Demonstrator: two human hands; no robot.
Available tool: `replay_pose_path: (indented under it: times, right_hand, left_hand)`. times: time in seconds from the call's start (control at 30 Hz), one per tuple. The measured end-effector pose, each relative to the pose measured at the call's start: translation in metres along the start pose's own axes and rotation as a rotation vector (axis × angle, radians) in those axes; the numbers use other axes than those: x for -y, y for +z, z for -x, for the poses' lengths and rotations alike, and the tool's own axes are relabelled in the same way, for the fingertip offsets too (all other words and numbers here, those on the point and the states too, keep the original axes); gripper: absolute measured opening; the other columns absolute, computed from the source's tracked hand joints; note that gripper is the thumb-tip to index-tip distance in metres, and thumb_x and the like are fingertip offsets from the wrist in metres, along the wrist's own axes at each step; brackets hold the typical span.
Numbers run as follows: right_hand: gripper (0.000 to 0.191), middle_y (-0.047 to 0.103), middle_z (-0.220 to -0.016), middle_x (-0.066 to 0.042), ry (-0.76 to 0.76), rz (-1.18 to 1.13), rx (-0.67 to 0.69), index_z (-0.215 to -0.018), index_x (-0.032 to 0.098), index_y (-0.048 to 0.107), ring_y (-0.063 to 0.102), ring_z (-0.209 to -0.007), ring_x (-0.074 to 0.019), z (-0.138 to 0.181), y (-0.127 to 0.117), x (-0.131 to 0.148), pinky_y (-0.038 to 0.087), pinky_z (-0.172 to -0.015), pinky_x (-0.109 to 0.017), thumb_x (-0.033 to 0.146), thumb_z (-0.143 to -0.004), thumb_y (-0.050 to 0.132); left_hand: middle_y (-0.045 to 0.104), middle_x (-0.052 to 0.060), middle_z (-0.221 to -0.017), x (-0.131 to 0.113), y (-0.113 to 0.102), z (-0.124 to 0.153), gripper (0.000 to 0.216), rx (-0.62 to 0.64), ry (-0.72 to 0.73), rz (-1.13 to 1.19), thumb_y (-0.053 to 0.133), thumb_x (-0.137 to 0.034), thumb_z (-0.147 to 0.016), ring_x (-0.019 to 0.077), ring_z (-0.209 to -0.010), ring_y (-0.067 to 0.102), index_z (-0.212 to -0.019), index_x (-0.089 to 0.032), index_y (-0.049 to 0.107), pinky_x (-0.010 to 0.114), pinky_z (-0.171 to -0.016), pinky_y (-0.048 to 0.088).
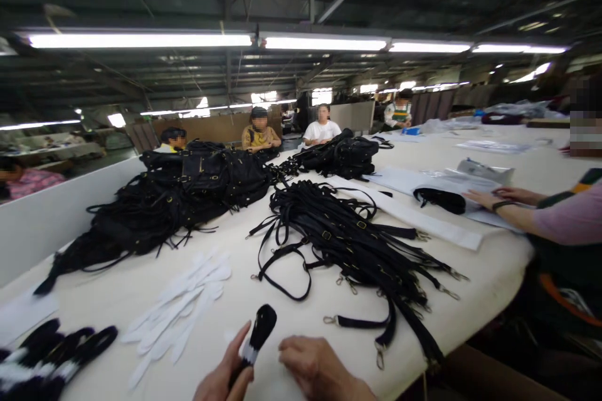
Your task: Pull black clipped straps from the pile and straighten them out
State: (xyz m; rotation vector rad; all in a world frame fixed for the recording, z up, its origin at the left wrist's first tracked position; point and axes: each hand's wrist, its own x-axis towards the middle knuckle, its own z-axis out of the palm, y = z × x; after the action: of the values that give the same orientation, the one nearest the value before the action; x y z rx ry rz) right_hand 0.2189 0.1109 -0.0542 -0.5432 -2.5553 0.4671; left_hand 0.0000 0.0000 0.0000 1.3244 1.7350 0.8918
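Note:
My left hand (224, 376) sits at the bottom edge, fingers closed round a short black strap piece (258, 333) that has a white lining at its lower end and stands up from the hand. My right hand (316, 368) is beside it on the right, fingers curled downward close to the strap piece's base; I cannot see anything in it. Both hands hover over the cream table (235, 301). A fan of white lining strips (179, 307) lies just left of my hands.
A big heap of black straps with metal clips (348, 238) lies in the middle. Black bags (188, 194) are piled left and further back (341, 153). Finished black pieces (51, 354) lie bottom left. A co-worker's arm (522, 203) rests on white sheets at right. Several people sit at the far end.

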Motion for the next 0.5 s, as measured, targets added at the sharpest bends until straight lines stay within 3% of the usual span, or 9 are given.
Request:
replay_pose_path:
  times: [0.07,0.17,0.33,0.5]
  right_hand:
    - [0.022,0.071,-0.107,-0.004,0.086,-0.009,0.017,-0.101,0.023,0.063,0.065,-0.098,-0.0148,0.006,-0.012,-0.004,0.050,-0.084,-0.024,0.015,-0.089,0.047]
    - [0.025,0.070,-0.111,-0.005,0.178,-0.044,-0.001,-0.104,0.023,0.063,0.064,-0.104,-0.0154,0.007,-0.019,-0.012,0.050,-0.091,-0.026,0.015,-0.094,0.042]
    - [0.025,0.071,-0.112,-0.005,0.182,-0.020,-0.011,-0.104,0.024,0.064,0.065,-0.105,-0.0176,0.004,-0.012,-0.018,0.052,-0.092,-0.030,0.015,-0.094,0.043]
    - [0.024,0.073,-0.112,-0.003,0.158,0.029,-0.070,-0.103,0.026,0.068,0.069,-0.104,-0.0174,0.003,-0.010,-0.022,0.056,-0.090,-0.028,0.020,-0.094,0.046]
  left_hand:
    - [0.071,0.002,-0.097,0.008,-0.013,0.001,0.063,-0.062,0.063,-0.328,0.044,-0.040,-0.090,0.0200,-0.090,0.066,-0.150,-0.034,0.027,0.033,-0.088,0.048]
    - [0.069,0.006,-0.118,0.021,-0.036,0.004,0.067,-0.067,0.080,-0.580,0.047,-0.030,-0.087,0.0238,-0.106,0.062,-0.151,-0.030,0.027,0.038,-0.096,0.045]
    - [0.056,0.009,-0.143,0.034,-0.058,0.004,0.061,-0.190,0.011,-0.591,0.052,-0.037,-0.085,0.0258,-0.131,0.050,-0.144,-0.024,0.041,0.044,-0.109,0.040]
    - [0.054,0.009,-0.146,0.050,-0.039,0.011,0.053,-0.263,0.026,-0.614,0.054,-0.032,-0.084,0.0278,-0.137,0.045,-0.136,-0.024,0.052,0.049,-0.113,0.036]
